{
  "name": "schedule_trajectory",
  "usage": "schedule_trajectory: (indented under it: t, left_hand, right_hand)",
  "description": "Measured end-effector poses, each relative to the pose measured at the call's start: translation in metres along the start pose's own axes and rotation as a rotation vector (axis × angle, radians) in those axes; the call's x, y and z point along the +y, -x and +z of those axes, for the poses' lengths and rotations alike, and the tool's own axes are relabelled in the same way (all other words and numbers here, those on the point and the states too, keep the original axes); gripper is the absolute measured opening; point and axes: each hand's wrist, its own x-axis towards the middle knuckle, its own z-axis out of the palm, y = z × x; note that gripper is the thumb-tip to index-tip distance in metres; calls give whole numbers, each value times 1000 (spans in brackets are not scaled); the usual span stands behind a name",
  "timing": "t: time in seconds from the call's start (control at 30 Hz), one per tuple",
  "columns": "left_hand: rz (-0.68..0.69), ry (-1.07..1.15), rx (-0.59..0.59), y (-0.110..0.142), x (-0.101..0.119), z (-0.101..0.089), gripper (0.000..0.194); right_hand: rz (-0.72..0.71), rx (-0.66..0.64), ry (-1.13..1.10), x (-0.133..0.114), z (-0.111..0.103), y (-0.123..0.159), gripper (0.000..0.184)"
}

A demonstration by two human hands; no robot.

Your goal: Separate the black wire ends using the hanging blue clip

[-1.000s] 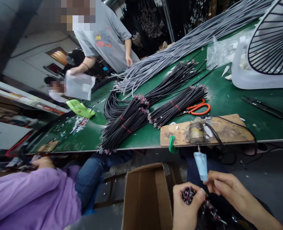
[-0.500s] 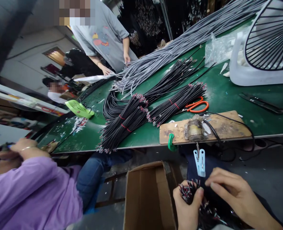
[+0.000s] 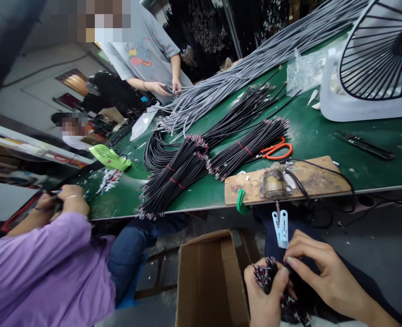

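My left hand (image 3: 262, 293) is wrapped around a bundle of black cables (image 3: 266, 273), whose stripped ends with red and white wires poke up past the thumb. Just to the right, the thumb and forefinger of my right hand (image 3: 323, 268) are pinched together beside the bundle. What lies between those fingertips is too small to make out. Directly above them, a light blue clothespin (image 3: 280, 229) hangs on the metal shaft of a small motor (image 3: 272, 184). The motor sits on a wooden board (image 3: 318, 177) at the table edge. More black cable ends show below my left hand.
Tied black cable bundles (image 3: 173, 177), orange-handled scissors (image 3: 277, 149), black snips (image 3: 364, 144), long grey cables (image 3: 217, 84) and a fan (image 3: 339, 109) lie or stand on the green table (image 3: 310, 136). A cardboard box (image 3: 183, 281) is below. A purple-sleeved co-worker (image 3: 51, 268) sits left; another person (image 3: 149, 54) stands opposite.
My right hand's fingertips have come slightly left, closer to the cable bundle, and are pinched. The left co-worker's hands moved right toward the table; the standing person let go of a white plastic piece.
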Motion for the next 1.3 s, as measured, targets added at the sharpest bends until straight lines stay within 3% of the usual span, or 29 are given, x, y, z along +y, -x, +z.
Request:
schedule_trajectory:
  t: [0.1,0.23,0.33,0.4,0.57,0.73,1.03,1.13,1.23,1.3]
  left_hand:
    - [-32,7,-29,-3,4,-1,43]
    - [-63,45,-128,-7,8,-1,40]
    - [-51,58,-173,-11,13,0,36]
    - [14,59,-218,-13,17,1,29]
    - [267,-9,-356,-24,27,2,11]
    - [345,-71,-329,-35,34,7,11]
    - [309,-130,-274,-40,19,8,21]
    - [304,-179,-267,-39,21,8,26]
    - [311,-222,-282,-38,28,8,27]
    - [311,-225,-300,-36,29,6,28]
  right_hand:
    - [44,20,-44,3,1,0,19]
    - [58,11,-150,2,1,-1,9]
    - [97,-5,-255,2,-1,-5,18]
    - [181,-3,-365,3,-2,-13,24]
    - [361,155,-635,3,-2,-44,40]
    - [408,126,-843,-5,4,-62,42]
    - [505,231,-977,-3,11,-54,43]
    - [523,199,-990,9,8,-48,50]
    - [487,188,-891,25,-1,-37,47]
    - [458,234,-713,31,-9,-28,36]
